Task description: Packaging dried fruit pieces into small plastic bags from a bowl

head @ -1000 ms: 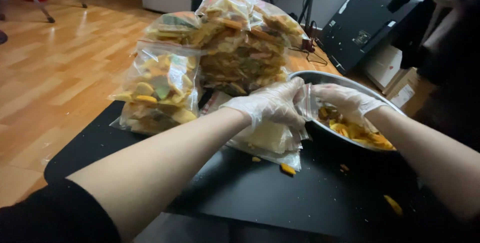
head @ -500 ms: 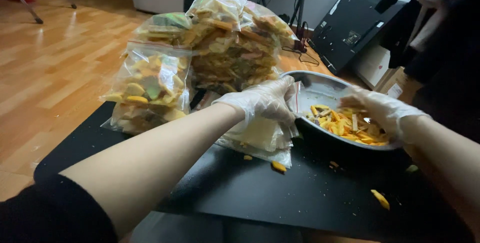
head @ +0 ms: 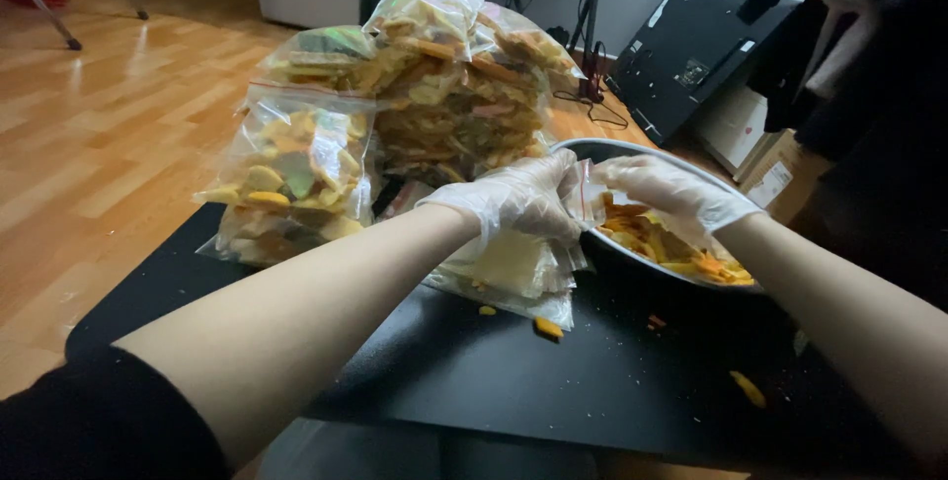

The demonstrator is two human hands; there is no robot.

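The left hand (head: 509, 199), in a thin clear disposable glove, is pinching the mouth of a small clear zip-top plastic bag (head: 583, 194) with fingers closed on its near edge. The right hand (head: 671, 189), gloved the same way, is curling its fingers at the far side of the same opening (whether it is clamping the film or only pressing into the mouth, the view does not settle). The bag is hanging between the two hands, over the near rim of a wide shallow metal bowl (head: 632, 149).

Inside the bowl, a heap of orange and yellow dried fruit slices (head: 681, 253) is lying directly beneath the right hand. Under the left hand, a flat stack of empty clear plastic bags (head: 509, 278) is resting on the black table top (head: 513, 371), touching the bowl's side.

Beyond the hands, a tall pile of filled clear bags of mixed coloured chips (head: 464, 95) is standing on the table, with one more filled bag (head: 296, 174) leaning at its left flank.

Loose orange scraps (head: 546, 327) are lying on the table just in front of the empty bags, and another piece (head: 748, 388) is sitting well apart to the right. Pale wooden flooring (head: 99, 144) is showing at the left.
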